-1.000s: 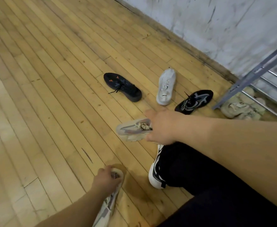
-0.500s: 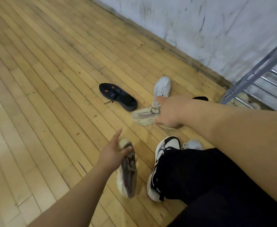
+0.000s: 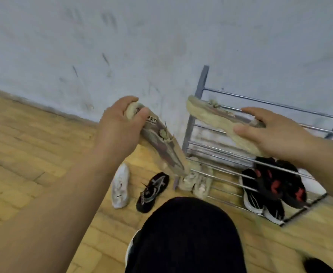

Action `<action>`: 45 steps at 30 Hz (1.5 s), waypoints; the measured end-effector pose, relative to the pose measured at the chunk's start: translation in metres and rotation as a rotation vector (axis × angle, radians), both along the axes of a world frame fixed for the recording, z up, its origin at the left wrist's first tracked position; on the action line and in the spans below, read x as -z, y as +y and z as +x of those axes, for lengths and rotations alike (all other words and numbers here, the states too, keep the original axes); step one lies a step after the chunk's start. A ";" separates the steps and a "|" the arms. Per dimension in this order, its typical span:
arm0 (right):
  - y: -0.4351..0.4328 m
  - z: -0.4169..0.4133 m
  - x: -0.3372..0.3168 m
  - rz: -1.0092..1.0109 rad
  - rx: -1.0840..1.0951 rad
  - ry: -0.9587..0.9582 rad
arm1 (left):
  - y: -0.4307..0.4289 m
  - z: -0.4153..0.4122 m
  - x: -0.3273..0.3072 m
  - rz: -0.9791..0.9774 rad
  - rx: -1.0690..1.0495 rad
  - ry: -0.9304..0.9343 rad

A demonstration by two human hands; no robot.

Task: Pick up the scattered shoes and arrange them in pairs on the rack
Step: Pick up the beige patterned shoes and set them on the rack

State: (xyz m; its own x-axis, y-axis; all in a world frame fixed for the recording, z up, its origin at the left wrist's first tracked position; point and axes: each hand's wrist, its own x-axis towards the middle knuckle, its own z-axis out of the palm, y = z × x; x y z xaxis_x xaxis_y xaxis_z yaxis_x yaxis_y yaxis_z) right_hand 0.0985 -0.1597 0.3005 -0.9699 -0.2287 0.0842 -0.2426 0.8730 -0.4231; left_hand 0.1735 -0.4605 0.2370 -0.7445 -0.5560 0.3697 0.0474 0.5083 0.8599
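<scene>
My left hand (image 3: 120,127) grips the heel of a beige sneaker (image 3: 161,142) that hangs toe-down just left of the metal shoe rack (image 3: 246,101). My right hand (image 3: 270,131) holds the matching beige sneaker (image 3: 207,117) sideways over the rack's top bars, thumb under its sole and fingers along its upper. On the floor lie a white sneaker (image 3: 120,186) and a black sneaker (image 3: 152,192). A beige pair (image 3: 196,180) and a black-and-red pair (image 3: 274,186) sit low in the rack.
The scuffed white wall (image 3: 161,46) stands right behind the rack. My dark-trousered knee (image 3: 187,233) fills the lower middle, with my own black-and-white shoe (image 3: 131,247) beneath it. Wooden floor (image 3: 33,154) stretches to the left.
I have turned from the floor to the rack. Both hands lifted their beige sneakers up; the right one now lies over the rack's top bars, the left one hangs beside the rack.
</scene>
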 end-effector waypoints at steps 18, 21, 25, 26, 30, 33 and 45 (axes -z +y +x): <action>0.233 -0.052 0.065 -0.239 0.366 0.296 | 0.243 -0.129 0.015 0.032 0.646 -0.242; 0.231 -0.076 0.079 -0.281 0.379 0.310 | 0.251 -0.143 0.015 0.238 0.566 -0.219; 0.231 -0.102 0.098 -0.225 0.312 0.265 | 0.265 -0.157 0.021 0.384 0.536 -0.223; 0.232 -0.105 0.099 -0.197 0.295 0.220 | 0.267 -0.159 0.023 0.380 0.541 -0.230; 0.241 -0.105 0.103 -0.167 0.203 0.117 | 0.270 -0.162 0.028 0.274 0.615 -0.286; 0.247 -0.089 0.094 -0.196 0.150 0.165 | 0.263 -0.161 0.031 0.146 0.659 -0.310; 0.264 -0.048 0.095 0.061 -0.099 -0.292 | 0.220 -0.138 0.040 0.036 0.671 -0.444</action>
